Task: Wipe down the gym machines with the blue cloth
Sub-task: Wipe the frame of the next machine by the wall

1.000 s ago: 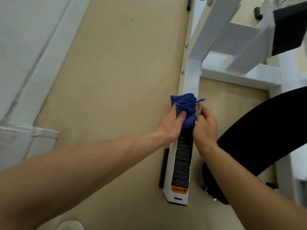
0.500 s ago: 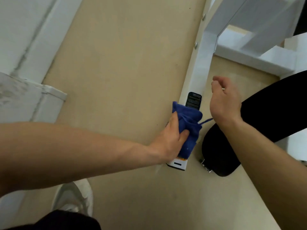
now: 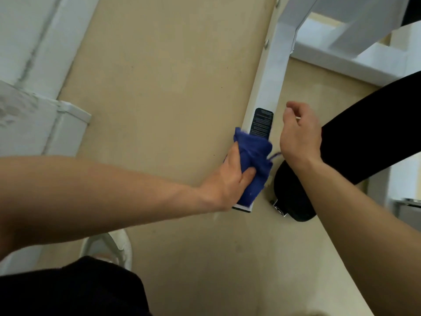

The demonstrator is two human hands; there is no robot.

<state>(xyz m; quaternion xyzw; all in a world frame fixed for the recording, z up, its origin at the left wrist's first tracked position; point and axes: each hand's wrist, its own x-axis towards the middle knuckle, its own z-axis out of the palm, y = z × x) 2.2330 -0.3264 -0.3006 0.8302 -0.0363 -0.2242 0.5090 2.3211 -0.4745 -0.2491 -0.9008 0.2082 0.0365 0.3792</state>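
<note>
I see the left hand (image 3: pixel 230 179) clamped on the blue cloth (image 3: pixel 252 160). The thumb lies across the bunched fabric and the palm presses it against the near end of a white frame beam (image 3: pixel 271 83) of the gym machine. The cloth wraps over the top face of the beam and hangs down its side, covering most of the last stretch before the beam's end cap. A loose thread of the cloth trails off towards the right wrist.

Just beyond the cloth, a black printed label (image 3: pixel 262 122) sits on the beam, with its lower edge tucked under the fabric.

The right hand (image 3: pixel 298 135) hangs in the air just to the right of the beam, level with the label. Its fingers are loosely curled and its back faces me. It touches neither the cloth nor the beam. The two hands are apart, with the beam and the cloth between them.

Behind the right forearm, a black padded part (image 3: pixel 364 133) of the machine runs from the upper right down to a rounded end near the floor (image 3: pixel 170 87), which is beige.

At the lower left I can make out a white shoe (image 3: pixel 109 249) and a dark trouser leg (image 3: pixel 79 290). A white base (image 3: pixel 41 124) of another structure stands at the left edge.
</note>
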